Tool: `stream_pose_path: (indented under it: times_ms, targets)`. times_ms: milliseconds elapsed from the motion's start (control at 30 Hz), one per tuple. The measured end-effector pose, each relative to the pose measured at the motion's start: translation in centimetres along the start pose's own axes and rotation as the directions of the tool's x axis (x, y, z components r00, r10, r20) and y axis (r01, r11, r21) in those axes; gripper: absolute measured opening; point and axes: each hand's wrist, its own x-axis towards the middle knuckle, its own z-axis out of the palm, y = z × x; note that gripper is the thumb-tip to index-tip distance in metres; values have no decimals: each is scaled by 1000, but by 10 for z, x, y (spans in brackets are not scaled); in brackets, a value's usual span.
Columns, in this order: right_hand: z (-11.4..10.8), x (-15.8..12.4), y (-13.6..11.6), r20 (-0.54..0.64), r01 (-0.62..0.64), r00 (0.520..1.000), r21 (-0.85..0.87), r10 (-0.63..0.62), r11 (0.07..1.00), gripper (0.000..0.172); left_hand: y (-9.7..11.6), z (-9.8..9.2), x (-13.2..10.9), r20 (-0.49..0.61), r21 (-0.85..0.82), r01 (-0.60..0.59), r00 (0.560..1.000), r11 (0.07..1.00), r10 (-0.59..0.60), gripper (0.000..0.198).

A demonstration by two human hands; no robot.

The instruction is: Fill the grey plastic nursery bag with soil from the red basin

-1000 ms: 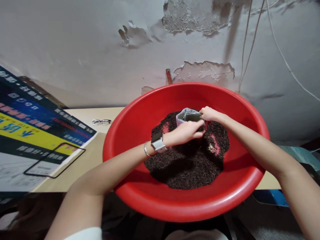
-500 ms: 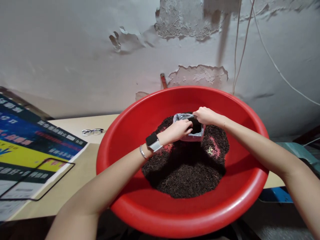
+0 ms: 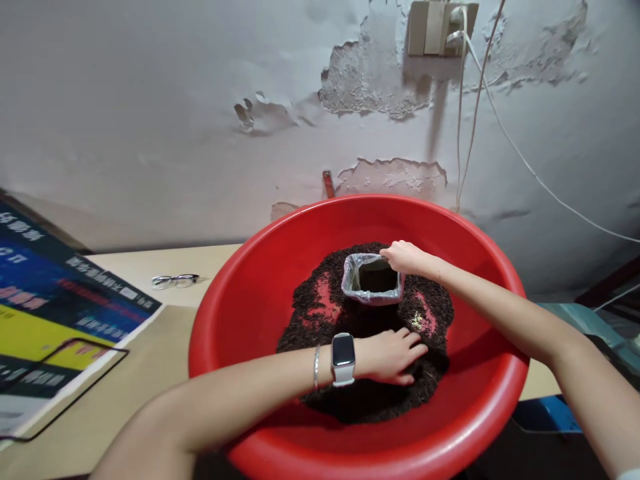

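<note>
A big red plastic basin (image 3: 235, 333) holds a heap of dark loose tea leaves (image 3: 325, 313). A small silvery pouch (image 3: 371, 293) stands upright in the heap with its mouth open. My right hand (image 3: 406, 257) pinches the pouch's far right rim and keeps it standing. My left hand (image 3: 395, 356), with a white watch and a bracelet at the wrist, lies palm down on the leaves in front of the pouch, fingers stretched out and partly sunk in.
The basin sits on a beige table (image 3: 150, 347). A printed poster (image 3: 55, 313) lies at the left and a pair of glasses (image 3: 175, 281) near the wall. Cables (image 3: 470, 120) hang from a wall socket (image 3: 439, 27). A blue box (image 3: 543, 413) sits at the right.
My left hand has left the pouch's rim and come down toward me onto the leaves. The right hand stays on the pouch, which now stands open. The view has tilted up.
</note>
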Motion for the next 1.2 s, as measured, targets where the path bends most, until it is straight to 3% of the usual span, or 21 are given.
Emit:
stream_pose_path:
  times_ms: [100,200,367,500,600,700,800,867,933,1000,1033,1067,1167,1200]
  targets:
    - [1,0,2,2,-5,1000,2,5,1000,35,-8,34,5,187,-149,52,982,987,-24,79]
    - [-1,0,3,-3,-7,1000,7,7,1000,35,-12,49,9,243,-264,92,970,960,-26,84]
    - [-3,0,4,-10,-7,1000,19,7,1000,36,-10,54,11,186,-308,133,980,942,-77,78]
    - [-4,0,4,-12,-9,1000,40,10,999,36,-7,58,11,255,-291,264,948,919,-191,60]
    - [-2,2,5,-10,-4,1000,47,5,999,36,-2,46,12,274,-196,278,936,940,-220,48]
    - [1,3,7,-22,-9,1000,43,10,999,36,1,11,11,113,-123,267,961,956,-254,41]
    - [0,2,7,-33,-19,999,42,21,999,35,-2,-34,3,-116,-96,307,941,947,-317,33]
    - [-4,0,6,-22,-14,1000,42,15,999,34,-10,-61,-6,-273,-124,383,874,915,-402,28]
    - [-8,-2,4,-3,1,1000,43,-1,999,33,-23,-77,-14,-426,-139,497,751,857,-505,30]
    - [-10,-4,3,9,-6,1000,42,6,999,33,-41,-81,-20,-522,-122,601,638,790,-566,36]
    - [-11,-4,2,8,-15,1000,42,15,999,33,-50,-80,-22,-541,-98,629,616,771,-572,36]
    - [-10,-3,2,2,-25,1000,42,25,999,34,-60,-76,-23,-541,-65,636,625,769,-563,34]
    - [-6,-1,2,-20,-13,1000,40,14,999,34,-79,-64,-23,-523,26,547,721,837,-455,20]
    - [-5,0,3,-25,-4,1000,44,5,999,33,-80,-60,-22,-552,44,514,727,857,-408,19]
